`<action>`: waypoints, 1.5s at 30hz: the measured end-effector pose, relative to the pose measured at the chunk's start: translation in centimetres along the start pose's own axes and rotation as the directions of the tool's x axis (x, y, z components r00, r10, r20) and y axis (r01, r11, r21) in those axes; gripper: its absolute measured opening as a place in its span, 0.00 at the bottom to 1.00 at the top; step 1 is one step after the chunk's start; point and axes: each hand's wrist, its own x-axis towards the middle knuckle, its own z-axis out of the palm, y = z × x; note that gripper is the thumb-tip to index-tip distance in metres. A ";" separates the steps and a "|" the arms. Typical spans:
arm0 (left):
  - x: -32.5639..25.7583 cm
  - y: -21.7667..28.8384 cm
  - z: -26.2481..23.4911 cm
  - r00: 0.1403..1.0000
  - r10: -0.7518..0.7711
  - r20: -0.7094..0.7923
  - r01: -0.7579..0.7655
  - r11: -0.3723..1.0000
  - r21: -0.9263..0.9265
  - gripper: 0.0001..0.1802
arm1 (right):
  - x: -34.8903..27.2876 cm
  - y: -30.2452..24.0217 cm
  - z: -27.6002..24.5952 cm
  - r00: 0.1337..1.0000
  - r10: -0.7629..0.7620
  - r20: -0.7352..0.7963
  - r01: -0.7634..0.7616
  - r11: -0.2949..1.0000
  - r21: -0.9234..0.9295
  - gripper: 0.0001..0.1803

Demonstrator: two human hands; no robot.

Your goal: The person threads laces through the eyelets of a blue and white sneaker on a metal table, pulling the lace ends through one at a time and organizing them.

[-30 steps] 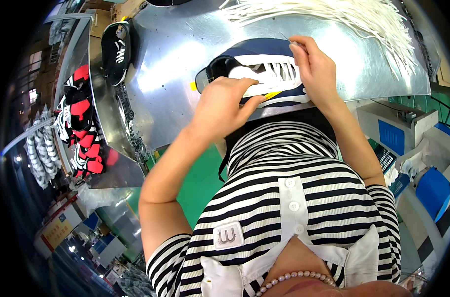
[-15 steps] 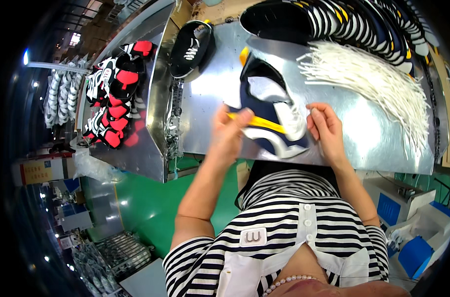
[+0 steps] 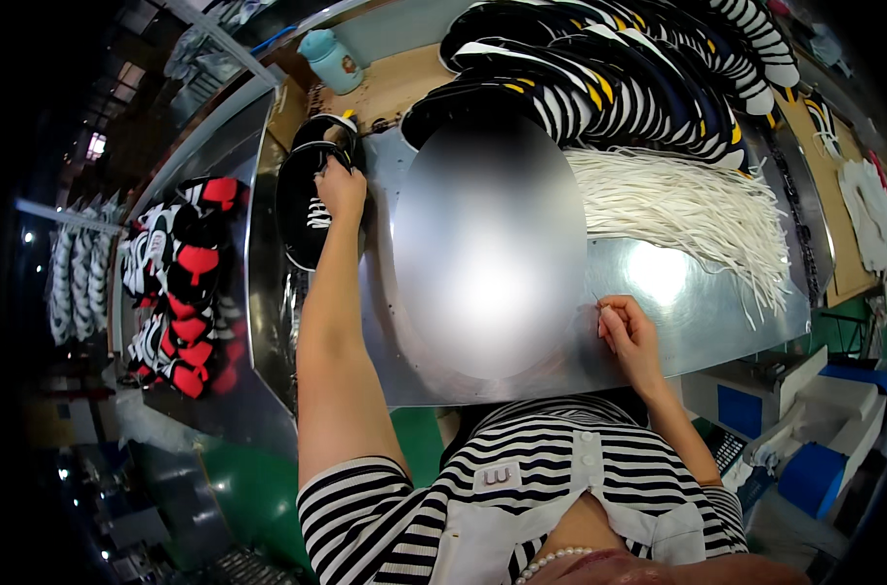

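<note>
Your left hand [image 3: 342, 187] is on the black shoe upper [image 3: 302, 219], at its far end; fingers are bunched narrow there, can't tell if they're pinching it or just touching. That upper is at the left side of the metal bench [image 3: 721, 283], overlapping a second upper [image 3: 326, 127] just beyond it. Long axis runs roughly away from you, far end leaning slightly right; rounded end points back at you, white lacing [image 3: 318, 214] about midway along. Your right hand [image 3: 620, 322] is near the bench's front edge, well apart from the upper, fingertips closed on a thin tool [image 3: 596, 297], tip too fine to read. White laces [image 3: 677, 205] lie beyond it, with a row of uppers [image 3: 648, 93] behind those.
</note>
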 end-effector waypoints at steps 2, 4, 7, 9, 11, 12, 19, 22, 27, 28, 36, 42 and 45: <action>-2.0 7.9 -0.6 0.987 0.093 0.133 -0.076 0.989 -0.128 0.35 | 0.1 0.7 -1.7 0.995 -0.041 -0.092 0.034 0.997 -0.072 0.09; -4.8 10.7 -2.7 0.978 0.112 0.174 -0.079 0.979 -0.188 0.33 | 1.0 -0.2 -2.3 0.992 -0.054 -0.118 0.040 0.992 -0.119 0.09; -5.2 8.6 -2.3 0.991 0.119 0.054 -0.112 0.987 -0.112 0.34 | 3.0 -1.5 -2.3 0.986 -0.069 -0.151 0.058 0.995 -0.078 0.09; -6.0 9.5 -3.2 0.959 0.269 -0.085 -0.275 0.959 -0.066 0.32 | 4.0 -3.0 -2.5 0.957 -0.218 -0.191 0.178 0.963 -0.204 0.10; -8.4 11.8 -6.5 0.871 0.405 -0.277 -0.436 0.898 -0.056 0.29 | 5.3 -3.6 -3.8 0.925 -0.274 -0.264 0.189 0.933 -0.306 0.12; -9.6 14.8 -8.8 0.861 0.406 -0.306 -0.465 0.873 -0.150 0.28 | 6.4 -3.7 -5.1 0.880 -0.323 -0.349 0.201 0.918 -0.343 0.11; -4.9 26.2 -2.0 0.878 0.457 0.138 -0.192 0.602 -0.775 0.36 | 22.0 -8.0 -22.5 0.388 -0.768 -0.509 0.113 0.588 -0.801 0.27; -4.2 32.5 -0.8 0.813 0.465 0.352 0.243 0.278 -0.929 0.24 | 26.1 -9.1 -25.4 0.736 -0.394 -0.550 0.051 0.843 -0.536 0.29; -10.7 37.2 -5.1 0.876 0.320 0.362 0.140 0.549 -0.824 0.30 | 27.4 -8.1 -28.7 0.771 -0.572 -0.280 0.353 0.750 -0.559 0.19; -11.1 35.6 -3.9 0.897 0.298 0.326 0.091 0.598 -0.797 0.27 | 26.9 -8.1 -27.6 0.734 -0.648 -0.204 0.464 0.697 -0.547 0.19; -9.0 31.3 -2.1 0.973 0.193 0.127 0.052 0.353 -0.934 0.21 | 15.9 -1.2 -16.8 0.796 -0.589 0.138 0.340 0.246 -0.908 0.11; -8.9 26.8 -5.2 0.971 0.095 0.221 0.179 0.331 -0.926 0.14 | 12.9 1.2 -19.2 0.713 -0.700 -0.046 0.197 0.263 -0.945 0.12; -9.7 25.4 -7.0 0.971 0.074 0.228 0.204 0.242 -0.948 0.17 | 11.6 -2.3 -16.5 0.756 -0.654 -0.018 0.289 0.358 -0.888 0.14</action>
